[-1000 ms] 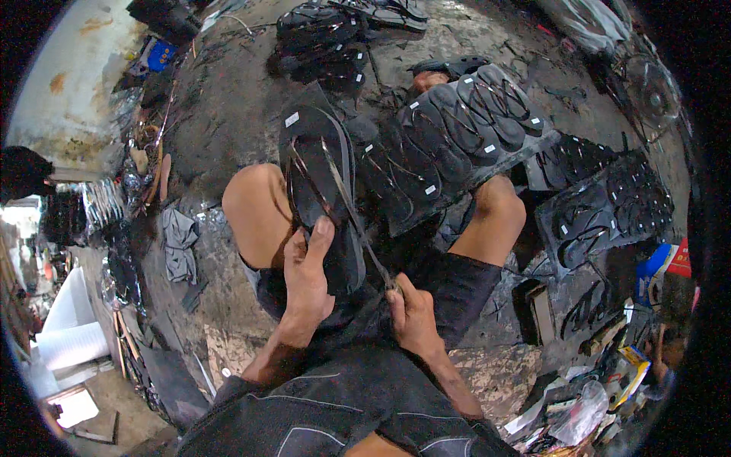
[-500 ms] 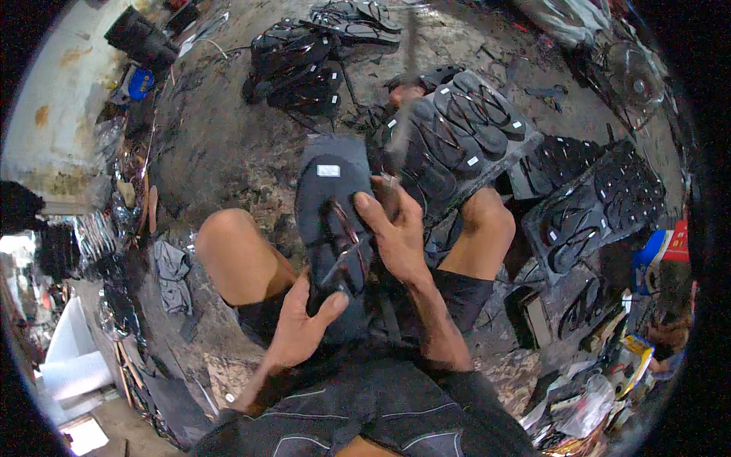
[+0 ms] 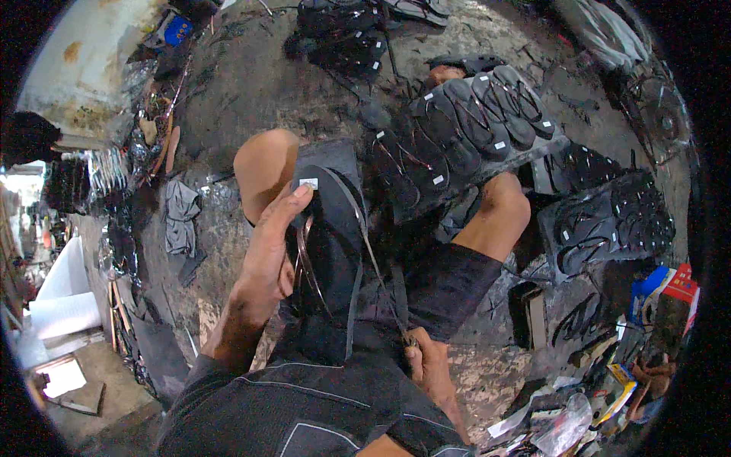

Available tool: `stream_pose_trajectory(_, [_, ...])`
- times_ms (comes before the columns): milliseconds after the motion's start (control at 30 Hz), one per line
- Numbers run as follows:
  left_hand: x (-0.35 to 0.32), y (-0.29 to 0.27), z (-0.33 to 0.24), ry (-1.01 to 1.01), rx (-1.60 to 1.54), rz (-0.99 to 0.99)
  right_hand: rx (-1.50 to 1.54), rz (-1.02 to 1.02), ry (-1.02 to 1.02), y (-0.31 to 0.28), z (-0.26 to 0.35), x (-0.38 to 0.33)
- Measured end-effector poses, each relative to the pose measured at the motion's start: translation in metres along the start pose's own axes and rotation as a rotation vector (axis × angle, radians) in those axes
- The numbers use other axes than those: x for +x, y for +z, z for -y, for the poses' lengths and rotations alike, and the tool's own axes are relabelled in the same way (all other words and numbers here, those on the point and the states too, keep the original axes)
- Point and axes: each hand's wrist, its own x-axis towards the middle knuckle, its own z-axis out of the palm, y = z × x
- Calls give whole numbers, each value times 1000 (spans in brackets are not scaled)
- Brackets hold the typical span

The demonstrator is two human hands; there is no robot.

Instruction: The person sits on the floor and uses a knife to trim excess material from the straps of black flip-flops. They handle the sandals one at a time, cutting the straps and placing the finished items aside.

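A black thong sandal (image 3: 327,228) lies on a dark flat sheet (image 3: 346,152) between my knees, its white label (image 3: 308,183) at the far end. My left hand (image 3: 266,240) grips it from the left side, with the thumb pressed beside the label. Glossy brown straps (image 3: 304,263) stand up along its left part. From the sandal's far end a long thin strip (image 3: 375,263) runs down to the right. In my right hand (image 3: 430,364), closed low by my right thigh, is the strip's lower end. Something small within those fingers cannot be made out.
Rows of black sandals (image 3: 461,122) rest on a board ahead to the right, and more on another board (image 3: 601,221) farther right. Black sandals (image 3: 343,34) are heaped at the far side. Grey cloth (image 3: 181,217) lies left; boxes (image 3: 662,293) and scraps lie right.
My left hand has gone from the sandal's near end up to its labelled end. The right hand has left the sandal's side and moved down toward me, a thin strip now stretched to it.
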Motion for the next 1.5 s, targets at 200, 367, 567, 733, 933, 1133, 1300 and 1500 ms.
stream_pose_trajectory(200, [-1,-5,2,9,252,150,-168,-50,-133,-21,3,73])
stream_pose_trajectory(367, [19,-17,-13,70,561,320,-234,71,-274,-48,70,161])
stream_pose_trajectory(567, [36,-19,-14,-3,553,307,-397,211,-341,-68,117,220])
stream_pose_trajectory(733, [38,-17,-16,-89,586,384,-359,259,-418,-77,118,226])
stream_pose_trajectory(933, [57,-2,28,140,-201,437,56,-337,-277,-38,27,170])
stream_pose_trajectory(1133, [60,49,43,225,-421,23,361,-423,-366,-20,68,173])
stream_pose_trajectory(1300, [62,29,61,196,-538,43,-1,-373,-197,-8,4,86])
stream_pose_trajectory(1500, [30,14,82,39,-343,46,-191,-247,-93,-43,10,56])
